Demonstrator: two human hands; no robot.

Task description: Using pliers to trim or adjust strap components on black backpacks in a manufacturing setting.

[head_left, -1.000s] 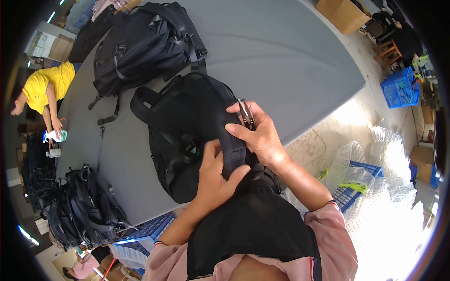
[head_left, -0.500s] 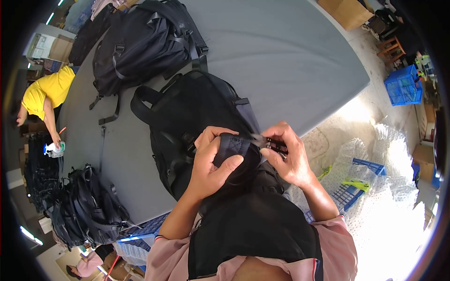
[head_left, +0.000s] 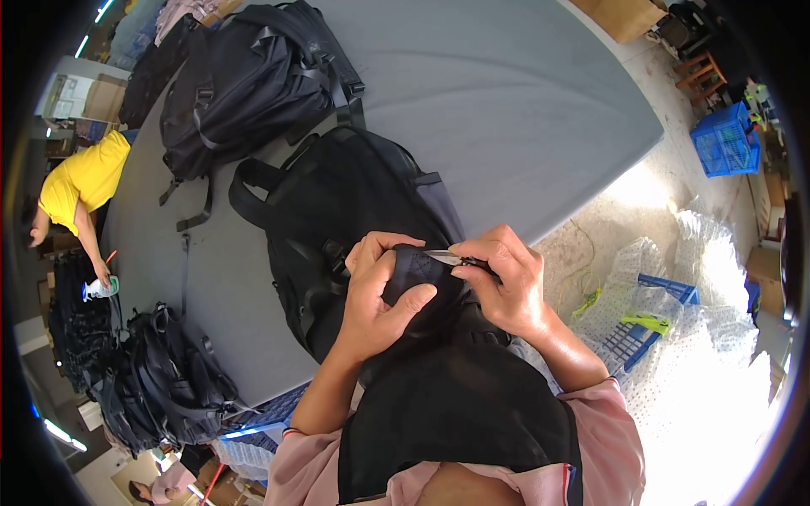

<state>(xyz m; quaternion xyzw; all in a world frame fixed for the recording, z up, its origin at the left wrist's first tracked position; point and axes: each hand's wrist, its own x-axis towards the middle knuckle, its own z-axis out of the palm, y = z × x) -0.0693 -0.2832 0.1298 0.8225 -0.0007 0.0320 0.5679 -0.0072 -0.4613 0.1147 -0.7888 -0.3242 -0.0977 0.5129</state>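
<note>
A black backpack (head_left: 346,181) lies on the grey table in front of me, its top handle toward the far left. My left hand (head_left: 377,282) is closed on the backpack's strap (head_left: 413,268), a wide dark band with box-and-cross stitching, and bends it upward with the thumb in front. My right hand (head_left: 510,278) grips a pair of thread snips (head_left: 445,257). Their pointed metal blades lie against the upper right edge of the strap, near the stitching. Most of the snips' handle is hidden by my fingers.
Another black backpack (head_left: 245,88) lies farther back on the grey table (head_left: 515,110), and more black bags (head_left: 173,367) are at the left. A person in yellow (head_left: 89,177) works there, holding a bottle (head_left: 101,289). Bubble wrap and a blue crate (head_left: 637,341) stand at right.
The snips, blurred before, now show clearly with their blades pointing left onto the strap's edge. My right hand has turned slightly; my left keeps its hold.
</note>
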